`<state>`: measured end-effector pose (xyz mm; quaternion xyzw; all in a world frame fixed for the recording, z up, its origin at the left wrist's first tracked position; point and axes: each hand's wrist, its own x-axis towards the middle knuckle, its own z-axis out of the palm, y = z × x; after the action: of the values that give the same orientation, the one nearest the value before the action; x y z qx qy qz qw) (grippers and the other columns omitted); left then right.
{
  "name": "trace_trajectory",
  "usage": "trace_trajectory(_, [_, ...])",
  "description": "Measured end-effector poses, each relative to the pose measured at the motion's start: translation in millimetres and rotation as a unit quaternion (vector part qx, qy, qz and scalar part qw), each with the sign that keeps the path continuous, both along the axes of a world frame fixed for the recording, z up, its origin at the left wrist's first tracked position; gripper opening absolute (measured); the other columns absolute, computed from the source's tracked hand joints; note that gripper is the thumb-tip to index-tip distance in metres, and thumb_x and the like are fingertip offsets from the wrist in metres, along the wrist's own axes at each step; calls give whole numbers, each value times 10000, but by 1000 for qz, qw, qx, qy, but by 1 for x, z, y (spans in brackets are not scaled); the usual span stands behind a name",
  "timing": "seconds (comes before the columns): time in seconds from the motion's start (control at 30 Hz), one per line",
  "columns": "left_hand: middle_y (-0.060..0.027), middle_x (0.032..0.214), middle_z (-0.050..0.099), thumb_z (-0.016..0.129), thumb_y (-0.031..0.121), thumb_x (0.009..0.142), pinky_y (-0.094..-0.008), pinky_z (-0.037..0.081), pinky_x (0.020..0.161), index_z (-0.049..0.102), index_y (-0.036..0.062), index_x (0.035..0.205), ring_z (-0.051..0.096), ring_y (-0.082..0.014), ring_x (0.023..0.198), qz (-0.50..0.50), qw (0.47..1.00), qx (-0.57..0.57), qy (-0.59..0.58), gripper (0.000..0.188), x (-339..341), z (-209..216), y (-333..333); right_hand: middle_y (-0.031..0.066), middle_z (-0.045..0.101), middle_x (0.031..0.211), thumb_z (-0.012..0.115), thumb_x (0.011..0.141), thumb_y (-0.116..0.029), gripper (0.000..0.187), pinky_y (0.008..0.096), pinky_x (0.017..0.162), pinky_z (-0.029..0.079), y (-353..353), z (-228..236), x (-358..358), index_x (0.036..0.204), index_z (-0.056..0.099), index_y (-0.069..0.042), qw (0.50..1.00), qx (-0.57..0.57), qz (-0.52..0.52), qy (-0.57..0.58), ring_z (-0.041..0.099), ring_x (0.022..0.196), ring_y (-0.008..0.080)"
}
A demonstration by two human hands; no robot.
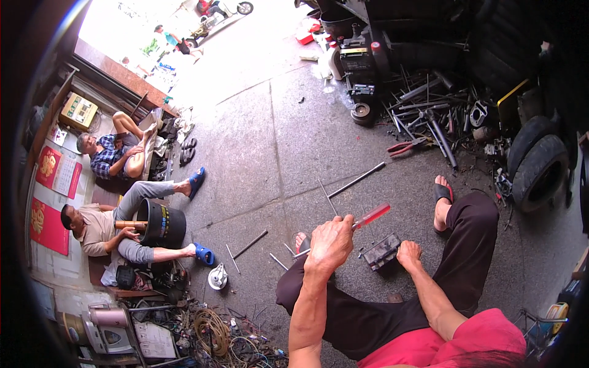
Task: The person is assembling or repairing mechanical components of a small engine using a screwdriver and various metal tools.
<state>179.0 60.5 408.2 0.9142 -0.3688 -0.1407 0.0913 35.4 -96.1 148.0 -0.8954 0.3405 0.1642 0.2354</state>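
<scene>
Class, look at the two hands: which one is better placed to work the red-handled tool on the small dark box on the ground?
Probably the left hand: it already grips the red-handled tool, raised beside the small dark box. The right hand rests on the box, seemingly steadying it.

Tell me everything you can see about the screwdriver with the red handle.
The screwdriver has a translucent red handle, plastic by the look, and a thin metal shaft. The left hand is closed around it near where handle meets shaft, so that part is hidden. The handle sticks out up and to the right; the shaft slants down to the left toward the concrete floor. The right hand is not on it; it rests on a small dark box.
</scene>
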Motion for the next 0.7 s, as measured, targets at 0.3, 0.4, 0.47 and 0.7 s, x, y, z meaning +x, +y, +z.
trace_trajectory(0.3, [-178,824,580,480,130,838,-467,459,680,520,44,947,582,-372,789,-6,1000,-8,-4,145,0,-1,1,188,645,787,543,730,-104,147,429,669,509,2,-1,0,727,656,-10,998,-31,37,-27,637,772,343])
trace_trajectory(0.4, [-177,825,581,479,132,837,-467,459,682,519,43,945,581,-373,793,-3,1000,-11,-4,145,0,-1,0,183,646,777,556,721,-98,128,425,657,510,3,-3,0,718,654,-16,997,-48,44,-41,638,757,339])
trace_trajectory(0.47, [-178,829,582,479,133,837,-468,459,683,518,42,947,580,-374,795,-3,1000,-7,-2,148,1,0,0,182,646,772,564,716,-97,119,424,652,511,4,-6,-1,715,653,-19,996,-54,45,-46,639,750,336])
trace_trajectory(0.7, [-178,840,580,474,135,840,-470,457,685,516,44,958,579,-376,796,1,1000,-2,2,154,3,-1,1,180,649,792,569,727,-158,158,432,683,507,2,3,4,738,658,-28,999,-39,36,-13,639,783,336])
